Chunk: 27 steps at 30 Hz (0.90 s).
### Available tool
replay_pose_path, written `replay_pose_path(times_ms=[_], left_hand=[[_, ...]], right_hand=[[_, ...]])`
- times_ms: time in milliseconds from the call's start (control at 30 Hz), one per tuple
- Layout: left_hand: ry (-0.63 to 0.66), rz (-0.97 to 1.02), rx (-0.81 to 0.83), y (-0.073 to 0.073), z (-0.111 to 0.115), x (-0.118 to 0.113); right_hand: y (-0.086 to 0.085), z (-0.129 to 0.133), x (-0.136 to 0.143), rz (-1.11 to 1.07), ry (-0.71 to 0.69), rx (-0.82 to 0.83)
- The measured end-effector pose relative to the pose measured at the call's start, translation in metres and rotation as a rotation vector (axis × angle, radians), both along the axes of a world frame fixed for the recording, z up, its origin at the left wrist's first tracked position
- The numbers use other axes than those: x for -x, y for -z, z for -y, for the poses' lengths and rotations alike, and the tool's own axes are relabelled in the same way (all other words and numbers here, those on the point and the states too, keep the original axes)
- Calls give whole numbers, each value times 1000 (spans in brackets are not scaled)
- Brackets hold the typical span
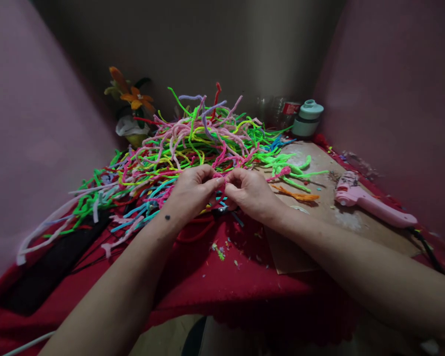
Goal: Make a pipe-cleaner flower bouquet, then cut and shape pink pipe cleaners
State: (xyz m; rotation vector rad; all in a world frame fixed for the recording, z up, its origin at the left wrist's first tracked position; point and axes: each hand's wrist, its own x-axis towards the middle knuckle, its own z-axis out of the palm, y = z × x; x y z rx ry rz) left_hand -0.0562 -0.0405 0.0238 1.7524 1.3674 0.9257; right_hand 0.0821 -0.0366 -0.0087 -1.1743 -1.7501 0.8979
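My left hand (198, 190) and my right hand (246, 193) meet at the centre, fingertips almost touching. Both pinch a pink fuzzy stem (219, 175), whose ends stick up above the fingers. Just behind them rises a big tangled pile of fuzzy stems (193, 138) in pink, green, yellow, blue and red. Right of my right hand, a twisted pink piece (281, 173) and bright green stems (298, 170) lie on a brown board (326, 173). An orange stem piece (300, 196) rests nearer on the same board.
A pink glue gun (374, 202) lies on the board at the right. At the back stand a teal-lidded container (307, 118), a clear bottle (282, 109) and orange flowers (136, 98) in a pot. Small scraps (219, 251) dot the red cloth (226, 287). A black flat object (55, 267) lies left.
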Motion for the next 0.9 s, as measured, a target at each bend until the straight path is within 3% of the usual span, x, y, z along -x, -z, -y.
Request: replay_pose_path(times_ms=[133,333,533,633,800,900], left_hand=[[21,-103,-34,3,-1,-1],[64,-198,-92,2,-3,1],[56,-165,-61,2,-4,5],[51,-218,-88,2,-3,2],[35,-274,-184,4,-1,-3],[60,-125,-63,2,-2,0]], right_hand=[[-3,3,0,1,-54,78],[-1,3,0,33,-51,4],[0,2,2,-108,-121,224],[-2,4,2,-39,-109,181],[-7,6,1,202,35,-20],[-8,5,1,92,-10,72]])
